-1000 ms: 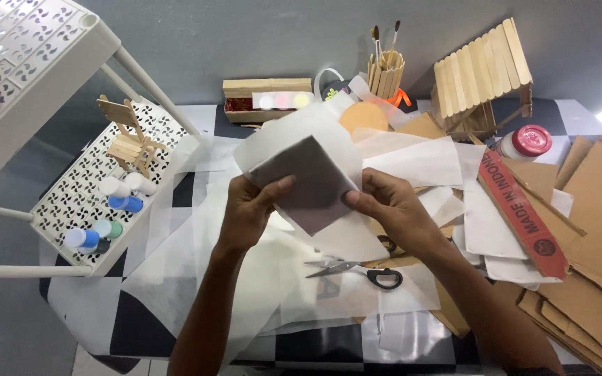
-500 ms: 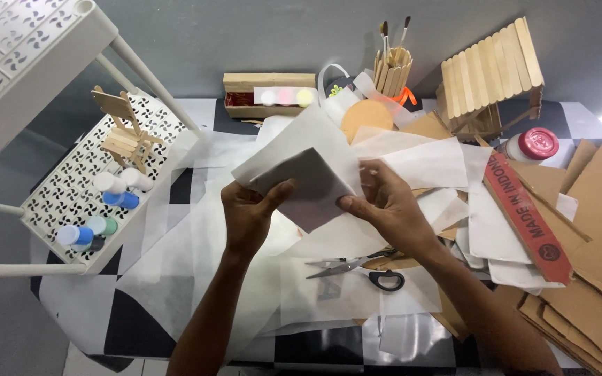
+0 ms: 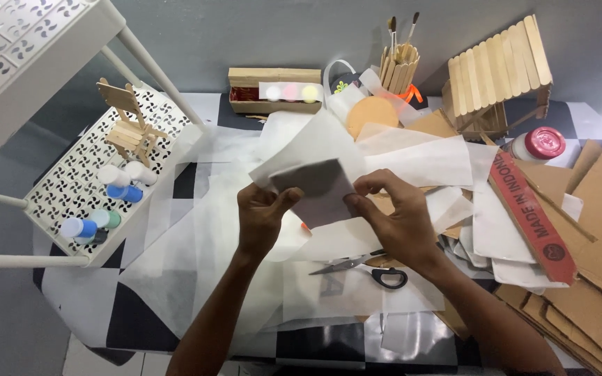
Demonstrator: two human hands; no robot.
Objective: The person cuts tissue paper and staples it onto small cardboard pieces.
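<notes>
My left hand [image 3: 259, 219] and my right hand [image 3: 395, 219] both grip a folded sheet of thin white paper [image 3: 313, 163], held up over the table. A darker grey square shows through its folded middle. My left thumb pinches its lower left edge. The fingers of my right hand pinch its right edge. Below my right hand lie black-handled scissors [image 3: 371, 270] on more loose white sheets [image 3: 412, 163].
Cardboard pieces [image 3: 593, 278] pile up at the right, with a red-lidded jar [image 3: 541, 144]. At the back stand a stick-built house [image 3: 496, 73], a brush holder [image 3: 398, 63] and a wooden box [image 3: 273, 89]. A white rack [image 3: 99, 188] at left holds paint bottles and a small stick chair.
Both hands have shifted the folded paper slightly lower and turned it, with the right fingers moving along its right edge. The rest of the table is unchanged.
</notes>
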